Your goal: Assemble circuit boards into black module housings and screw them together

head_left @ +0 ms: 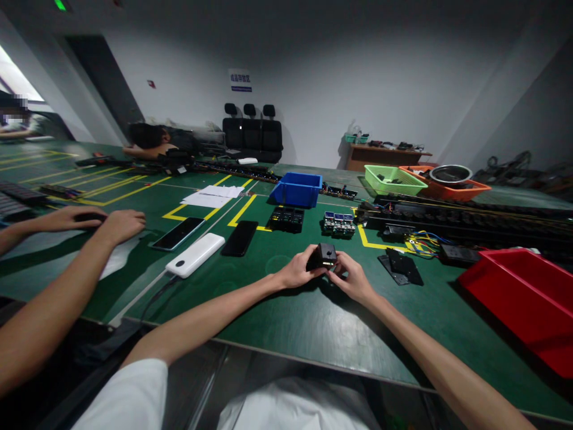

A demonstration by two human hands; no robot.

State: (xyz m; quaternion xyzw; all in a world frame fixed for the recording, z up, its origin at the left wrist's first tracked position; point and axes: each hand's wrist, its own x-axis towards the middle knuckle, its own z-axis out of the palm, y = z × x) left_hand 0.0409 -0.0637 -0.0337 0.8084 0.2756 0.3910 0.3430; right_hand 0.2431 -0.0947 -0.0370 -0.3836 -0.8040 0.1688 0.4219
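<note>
Between both hands, just above the green table (pixel 268 310), is a small black box-shaped part (pixel 327 252) with a round hole on top and a row of small light contacts along its near edge. My left hand (pixel 299 269) grips its left side. At its right side, the fingertips of my right hand (pixel 351 276) pinch the lower corner. Beyond the hands stand a group of blue-topped small modules (pixel 339 223) and a cluster of black modules (pixel 287 219). Flat black plates (pixel 400 266) lie to the right of my right hand.
A red bin (pixel 514 286) stands at right, a blue bin (pixel 296 190) farther back. Left are a white power bank (pixel 196 255), a black phone (pixel 240 238) and another phone (pixel 178 233). A co-worker's hands (pixel 120 226) rest at far left. Long black rails (pixel 461 216) lie behind coloured wires (pixel 423 243).
</note>
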